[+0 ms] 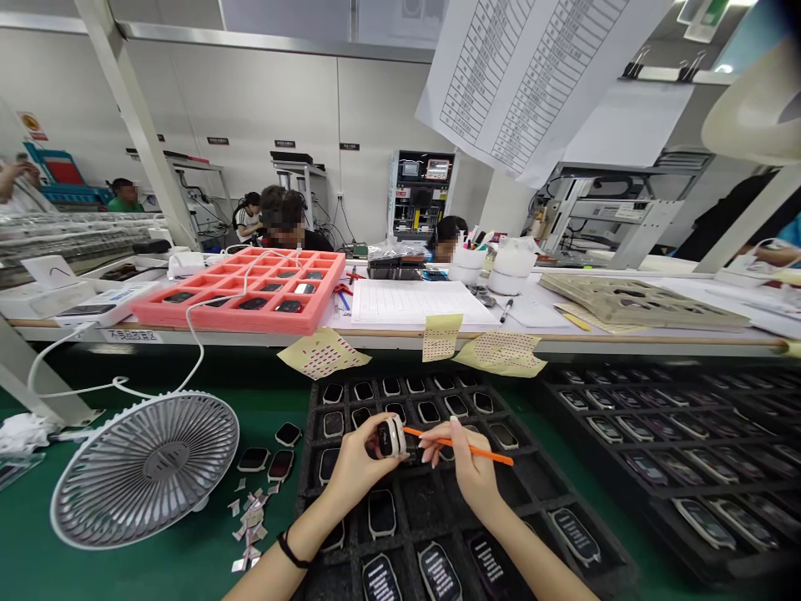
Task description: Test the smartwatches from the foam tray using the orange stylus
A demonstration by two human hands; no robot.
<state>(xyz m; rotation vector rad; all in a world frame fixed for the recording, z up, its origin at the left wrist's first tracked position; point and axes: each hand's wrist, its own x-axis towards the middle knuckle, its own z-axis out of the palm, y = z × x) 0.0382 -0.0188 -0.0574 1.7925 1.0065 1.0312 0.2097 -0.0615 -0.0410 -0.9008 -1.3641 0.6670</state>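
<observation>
Above a black foam tray (425, 501) of watch units, my left hand (363, 463) grips a light-coloured watch case (392, 436) between thumb and fingers, its dark face turned to the left. My right hand (466, 467) holds an orange stick (491, 455) like a pen, and the stick's left tip meets or nearly meets the right side of the case. Several watches lie in the tray's compartments around and below both hands; some at the near edge show lit screens with text.
A white fan (147, 467) stands at left. Beside it lie loose watches (254, 459) and small paper scraps (254, 522). Another black tray (676, 451) is at right. A shelf behind bears a pink foam tray (300, 321); papers hang above. People sit beyond.
</observation>
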